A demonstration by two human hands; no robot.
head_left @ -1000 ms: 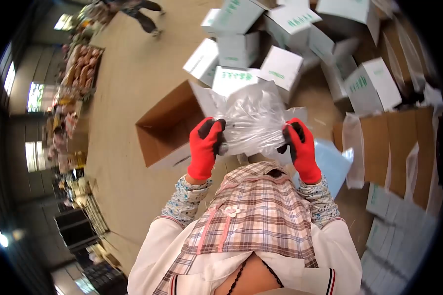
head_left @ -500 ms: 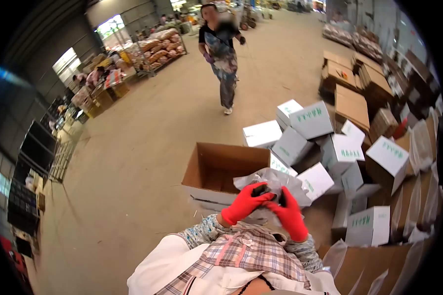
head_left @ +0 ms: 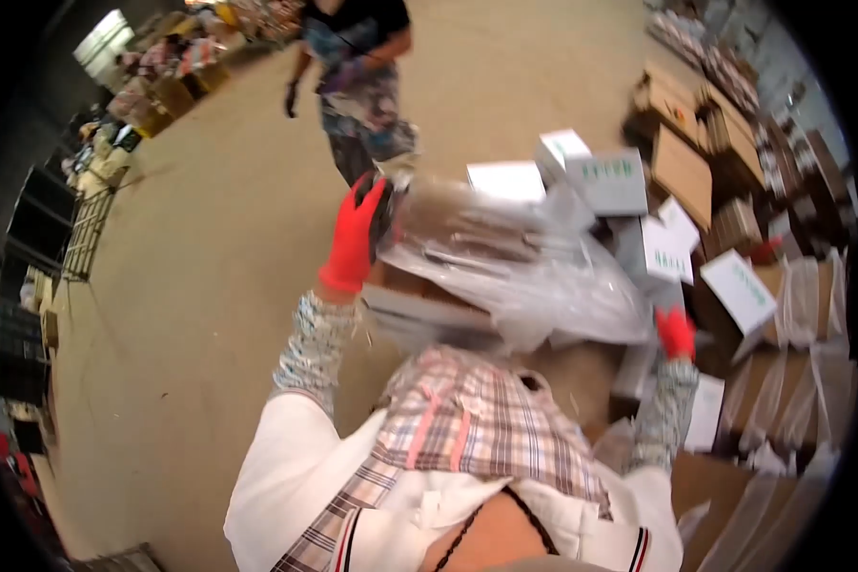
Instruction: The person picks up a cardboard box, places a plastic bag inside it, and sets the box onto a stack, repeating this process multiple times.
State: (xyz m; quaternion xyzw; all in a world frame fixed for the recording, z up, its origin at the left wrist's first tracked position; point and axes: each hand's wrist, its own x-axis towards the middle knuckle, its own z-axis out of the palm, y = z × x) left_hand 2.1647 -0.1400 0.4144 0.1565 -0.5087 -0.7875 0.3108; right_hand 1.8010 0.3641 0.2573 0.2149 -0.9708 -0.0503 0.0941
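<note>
My left hand [head_left: 350, 246], in a red glove with a dark palm, is raised and closed on one edge of a clear plastic bag [head_left: 534, 276]. The bag is spread wide across the space in front of me and smeared by motion. Out to the right, my right hand [head_left: 676, 334], in a matching red glove, is closed at the bag's other end; the grip itself is blurred. Beneath the bag stands a carton [head_left: 419, 310] with a white outer side, mostly covered by the plastic.
White boxes with green print [head_left: 612, 181] lie in a jumbled heap at the right. Flattened brown cardboard [head_left: 682, 176] is stacked behind them, and large plastic-lined cartons [head_left: 801, 381] stand at far right. A person [head_left: 362, 86] in dark gloves is close ahead.
My hands have moved far apart, pulling the crumpled plastic bag out wide over the carton. The other person has come nearer and shifted left in view.
</note>
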